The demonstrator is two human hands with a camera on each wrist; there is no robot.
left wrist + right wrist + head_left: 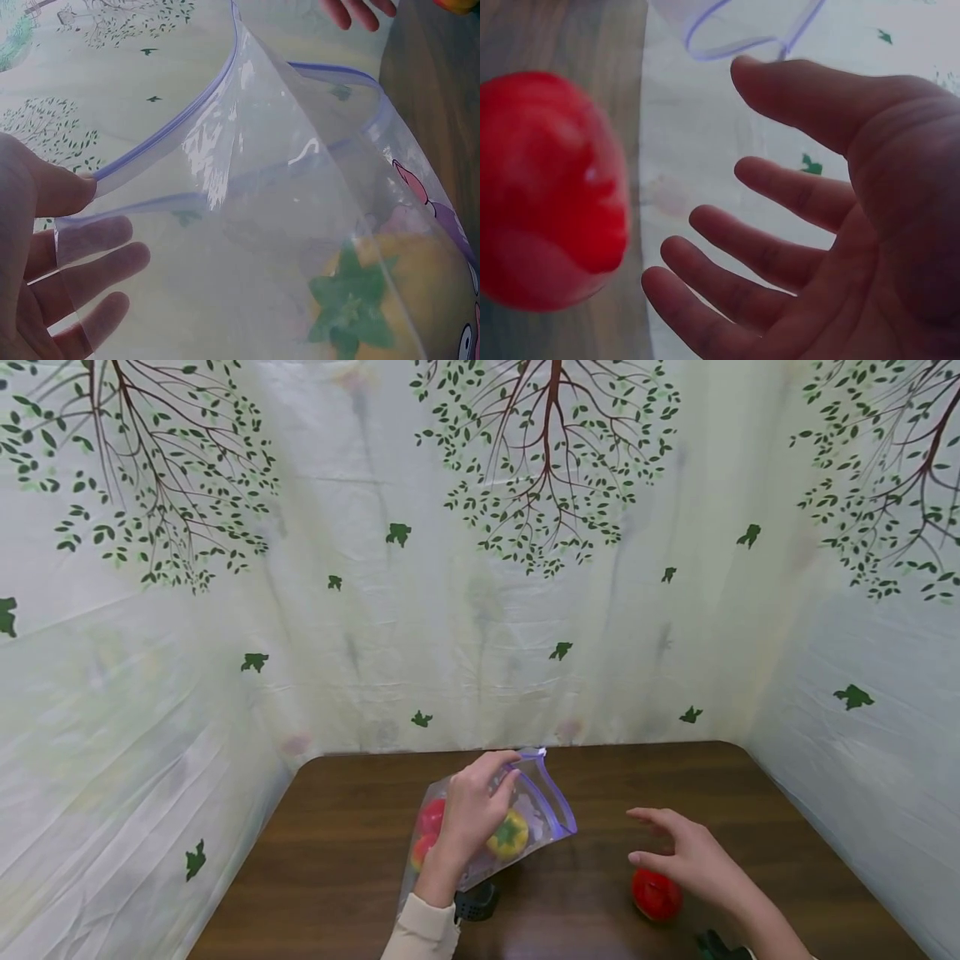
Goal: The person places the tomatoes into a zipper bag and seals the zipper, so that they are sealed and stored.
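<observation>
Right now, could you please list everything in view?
Wood-grain table: one, brown, below.
Tree-printed fabric sheeting: count unclear, whitish-green, around table.
Clear plastic bag: one, purple-edged, left of centre.
Rounded yellow item: one, green-topped, inside bag.
Rounded red items: count unclear, red, inside bag.
Glossy red object: one, red, on table.
Dark wrist devices: two, black, at wrists.
Cream cloth sleeve: one clearly visible, cream, left arm.
Left hand: one, bare, pinching bag edge.
Right hand: one, bare, near glossy red object.
</observation>
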